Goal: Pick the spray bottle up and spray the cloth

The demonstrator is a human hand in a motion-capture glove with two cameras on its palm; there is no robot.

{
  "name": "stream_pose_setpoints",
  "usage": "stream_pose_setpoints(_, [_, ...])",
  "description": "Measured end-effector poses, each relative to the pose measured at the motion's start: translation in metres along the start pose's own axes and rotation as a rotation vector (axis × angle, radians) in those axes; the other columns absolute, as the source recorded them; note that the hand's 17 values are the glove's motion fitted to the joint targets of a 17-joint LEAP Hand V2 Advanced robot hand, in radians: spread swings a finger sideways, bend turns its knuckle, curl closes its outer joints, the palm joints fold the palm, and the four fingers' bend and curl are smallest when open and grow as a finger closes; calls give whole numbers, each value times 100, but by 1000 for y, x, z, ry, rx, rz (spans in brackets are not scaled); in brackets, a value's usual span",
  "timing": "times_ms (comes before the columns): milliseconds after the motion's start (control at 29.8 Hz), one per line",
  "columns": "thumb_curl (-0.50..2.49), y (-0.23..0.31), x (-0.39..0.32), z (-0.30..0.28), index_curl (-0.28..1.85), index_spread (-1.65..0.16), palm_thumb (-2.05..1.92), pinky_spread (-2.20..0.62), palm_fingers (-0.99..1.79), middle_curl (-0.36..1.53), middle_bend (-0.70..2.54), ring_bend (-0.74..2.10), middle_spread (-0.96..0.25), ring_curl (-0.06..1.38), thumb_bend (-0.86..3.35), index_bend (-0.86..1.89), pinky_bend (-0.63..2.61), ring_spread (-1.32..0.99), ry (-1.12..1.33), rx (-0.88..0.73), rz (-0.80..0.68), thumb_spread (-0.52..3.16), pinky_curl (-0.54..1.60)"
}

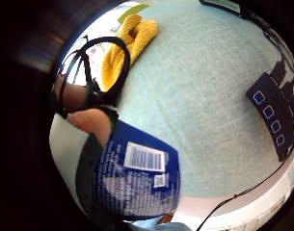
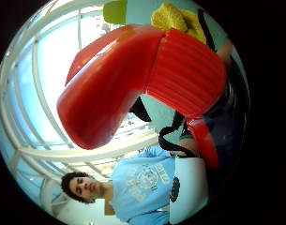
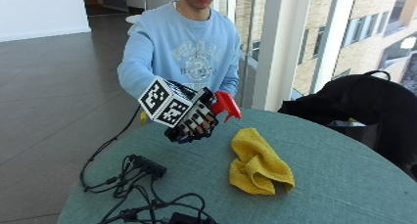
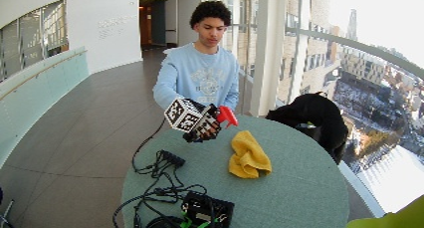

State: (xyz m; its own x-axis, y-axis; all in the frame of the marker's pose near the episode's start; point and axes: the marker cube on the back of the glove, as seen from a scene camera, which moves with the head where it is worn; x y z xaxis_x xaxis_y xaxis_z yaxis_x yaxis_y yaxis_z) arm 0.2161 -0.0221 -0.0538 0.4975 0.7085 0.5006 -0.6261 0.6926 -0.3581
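A person across the round table holds a spray bottle with a red trigger head (image 3: 225, 105) up above the tabletop in the gloved right hand (image 3: 194, 123). The fingers curl round the bottle's neck. The red nozzle points toward a crumpled yellow cloth (image 3: 259, 163) lying on the table just beyond it. The thumb side palm view is filled by the red spray head (image 2: 133, 79). In the little finger side palm view the bottle's blue label (image 1: 137, 178) with a barcode sits by the palm, and the yellow cloth (image 1: 129, 41) lies further off on the table.
The table (image 3: 338, 185) has a teal cloth surface. A black power strip and tangled cables (image 3: 147, 168) lie near its left edge, with more black gear (image 4: 205, 208) at the front. A black bag (image 3: 365, 104) rests at the far right edge.
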Motion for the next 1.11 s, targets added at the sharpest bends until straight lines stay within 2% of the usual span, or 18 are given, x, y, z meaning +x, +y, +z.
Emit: stream_pose_setpoints(1107, [61,3,-4,2,36,-20,95,10,115,50,37,53,-10,41,-3,14,25,-3,43,-27,15,75,37])
